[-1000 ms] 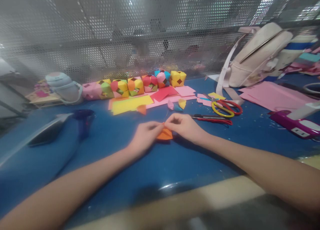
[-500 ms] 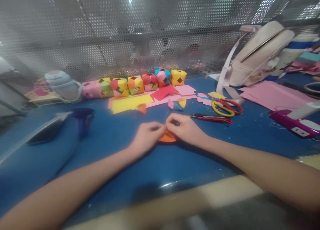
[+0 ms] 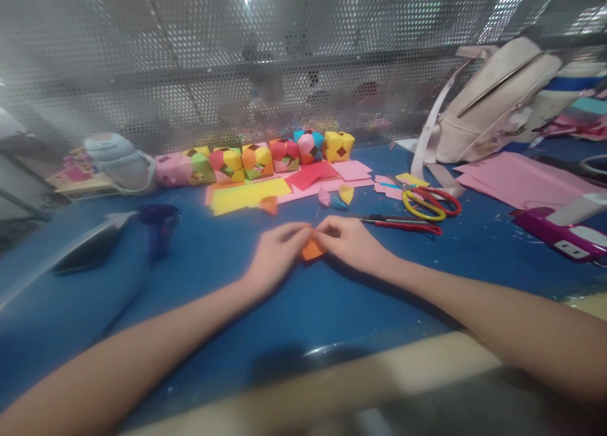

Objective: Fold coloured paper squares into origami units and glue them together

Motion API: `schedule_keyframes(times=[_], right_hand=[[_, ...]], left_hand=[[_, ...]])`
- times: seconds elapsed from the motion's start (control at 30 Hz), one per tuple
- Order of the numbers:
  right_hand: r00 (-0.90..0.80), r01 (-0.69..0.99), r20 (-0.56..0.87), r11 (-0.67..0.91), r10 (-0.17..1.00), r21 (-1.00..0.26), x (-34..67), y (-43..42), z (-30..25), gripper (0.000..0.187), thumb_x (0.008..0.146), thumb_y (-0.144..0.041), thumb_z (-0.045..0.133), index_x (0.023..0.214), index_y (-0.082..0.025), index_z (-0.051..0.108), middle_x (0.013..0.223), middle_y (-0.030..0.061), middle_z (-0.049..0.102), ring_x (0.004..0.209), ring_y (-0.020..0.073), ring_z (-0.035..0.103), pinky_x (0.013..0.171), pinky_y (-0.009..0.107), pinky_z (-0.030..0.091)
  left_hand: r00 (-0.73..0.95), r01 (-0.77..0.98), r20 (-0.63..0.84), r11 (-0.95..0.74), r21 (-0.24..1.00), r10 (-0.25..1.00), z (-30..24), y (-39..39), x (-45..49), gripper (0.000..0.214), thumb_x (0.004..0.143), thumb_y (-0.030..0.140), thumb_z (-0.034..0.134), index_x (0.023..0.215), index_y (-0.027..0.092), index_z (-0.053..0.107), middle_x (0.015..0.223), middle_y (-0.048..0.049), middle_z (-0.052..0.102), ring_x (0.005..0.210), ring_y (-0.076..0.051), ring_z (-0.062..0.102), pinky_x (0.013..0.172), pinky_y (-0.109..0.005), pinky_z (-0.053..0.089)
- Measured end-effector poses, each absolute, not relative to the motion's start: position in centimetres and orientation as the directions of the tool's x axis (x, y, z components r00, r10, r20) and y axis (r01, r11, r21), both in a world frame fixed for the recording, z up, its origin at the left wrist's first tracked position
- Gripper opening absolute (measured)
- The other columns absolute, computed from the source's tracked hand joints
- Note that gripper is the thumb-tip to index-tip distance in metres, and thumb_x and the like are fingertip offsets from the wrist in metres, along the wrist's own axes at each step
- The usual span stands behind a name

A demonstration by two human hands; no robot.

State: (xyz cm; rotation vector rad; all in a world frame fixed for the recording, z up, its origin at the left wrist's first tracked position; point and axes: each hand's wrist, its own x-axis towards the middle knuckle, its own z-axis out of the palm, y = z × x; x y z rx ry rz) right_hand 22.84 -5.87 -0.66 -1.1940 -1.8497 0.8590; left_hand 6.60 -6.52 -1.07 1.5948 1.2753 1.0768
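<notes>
Orange paper [image 3: 313, 251], small and folded, is between the left grip [image 3: 281, 249] and the right grip [image 3: 351, 240], its lower part showing on the near side of the fingertips. Both grips pinch it along its far edge, thumbs and fingers pressed together, the two sets of fingertips almost meeting. Whether the paper also touches the blue worktop [image 3: 303, 322] under the grips cannot be told.

Just beyond the grips lie three little folded pieces close together: a pink piece [image 3: 324, 196], a blue piece [image 3: 338, 202] and a yellow piece [image 3: 346, 194]. Beyond the left grip, an orange piece [image 3: 269, 205] lies against the yellow sheets [image 3: 246, 198]. Farther out past both grips are a red sheet [image 3: 310, 175] and a row of many-coloured paper balls [image 3: 284, 156].

Right of the right grip, a slim black-and-red tool [image 3: 403, 225] lies near the scissors [image 3: 423, 206], whose handles are yellow and red. Farther right are pink sheets [image 3: 526, 180], a purple power strip [image 3: 559, 235] and, behind them, a pale bag [image 3: 496, 104]. Well left of the left grip stands a pale bottle [image 3: 116, 164]; nearer that grip is a dark blue object [image 3: 159, 230], too blurred to name.
</notes>
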Motion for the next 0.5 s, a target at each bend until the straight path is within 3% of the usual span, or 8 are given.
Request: schedule_keyframes(times=[0.17, 0.33, 0.5], right_hand=[[-0.295, 0.446, 0.252, 0.366, 0.922, -0.817, 22.87, -6.02, -0.39, 0.014, 0.077, -0.022, 0.054, 0.066, -0.015, 0.059, 0.062, 0.0006, 0.064, 0.058, 0.0115, 0.055, 0.057, 0.024, 0.041], [-0.309, 0.472, 0.273, 0.397, 0.911, -0.788, 22.85, -6.17, -0.37, 0.012, 0.072, -0.011, 0.052, 0.063, -0.016, 0.058, 0.061, -0.0007, 0.063, 0.058, 0.0107, 0.054, 0.057, 0.023, 0.040], [-0.305, 0.464, 0.276, 0.395, 0.912, -0.793, 22.78, -6.28, -0.30, 0.012, 0.072, -0.013, 0.055, 0.061, -0.016, 0.058, 0.061, -0.0006, 0.062, 0.058, 0.0111, 0.054, 0.057, 0.023, 0.039]], left_hand=[[0.148, 0.334, 0.140, -0.182, 0.925, 0.979, -0.98, -6.60, 6.65, 0.031, 0.074, 0.041, 0.062, 0.092, 0.018, 0.072, 0.098, -0.0058, 0.071, 0.089, -0.021, 0.063, 0.082, -0.031, 0.046], [0.166, 0.358, 0.158, -0.209, 0.910, 0.973, -1.17, -6.50, 6.63, 0.024, 0.073, 0.037, 0.063, 0.080, 0.017, 0.072, 0.084, -0.0049, 0.071, 0.080, -0.019, 0.062, 0.074, -0.029, 0.047], [0.211, 0.398, 0.224, -0.293, 0.869, 0.951, -1.10, -6.42, 6.47, 0.024, 0.077, 0.035, 0.057, 0.074, 0.016, 0.071, 0.079, -0.0039, 0.069, 0.076, -0.017, 0.060, 0.071, -0.027, 0.045]])
